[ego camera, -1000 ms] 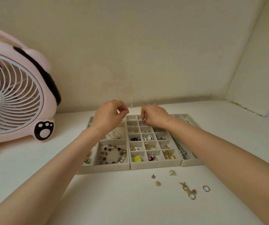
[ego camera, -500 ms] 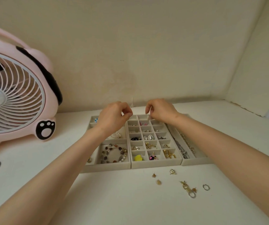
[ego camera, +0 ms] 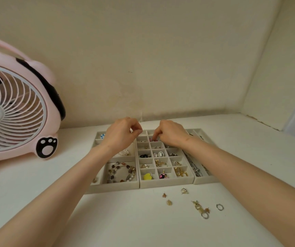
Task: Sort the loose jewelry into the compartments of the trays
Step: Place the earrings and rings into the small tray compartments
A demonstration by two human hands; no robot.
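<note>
Trays (ego camera: 166, 184) lengthwise toward back wall (ego camera: 143, 68)

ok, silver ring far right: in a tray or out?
Out. The silver ring lies on the table, in front of the trays, not in any compartment.

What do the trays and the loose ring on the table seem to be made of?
Trays: probably fabric-covered board, matte beige, no shine. Ring: likely metal, a thin silvery hoop with bright glints.
</note>
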